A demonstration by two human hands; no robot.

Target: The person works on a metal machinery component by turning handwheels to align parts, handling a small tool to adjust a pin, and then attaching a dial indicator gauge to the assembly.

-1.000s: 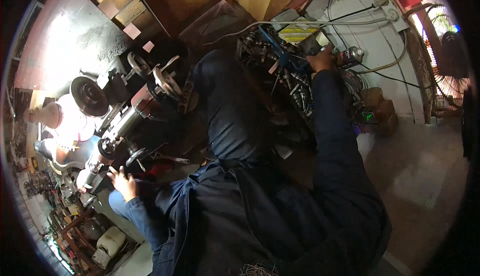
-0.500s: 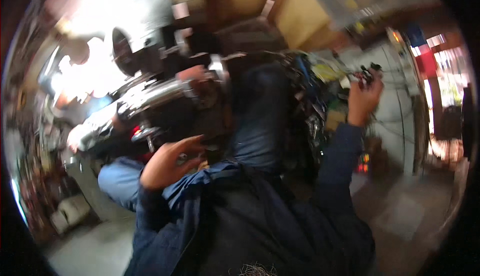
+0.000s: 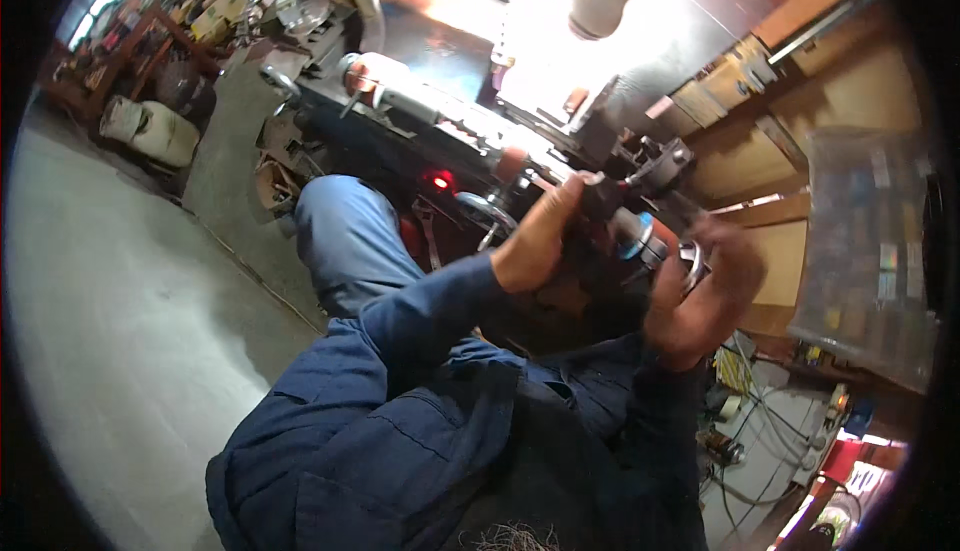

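Observation:
A small lathe-like machine (image 3: 420, 101) with a long shiny bed slants across the bench in front of me. My left hand (image 3: 540, 236) is at its right end, fingers together and closed against a dark machine part (image 3: 602, 199). Beside that part sits a cylindrical piece with a blue ring (image 3: 636, 237). My right hand (image 3: 710, 291) is smeared by motion, its fingers around or just beside a shiny metal ring (image 3: 691, 265). Whether it grips the ring or anything small is not visible. A round handwheel (image 3: 485, 211) is left of my left hand.
A bright lamp (image 3: 605, 1) glares over the bench. A red light (image 3: 440, 182) glows beneath the machine, near a wrench (image 3: 428, 236). Clear plastic sheeting (image 3: 865, 251) hangs at right. A pale gas cylinder (image 3: 150, 133) lies at far left, below cluttered shelves. Cables (image 3: 770, 421) run at lower right.
My view has swung to the right. My right hand, earlier raised at the right with a small dark thing, is now at the machine. My left hand, earlier open, has come against the dark part.

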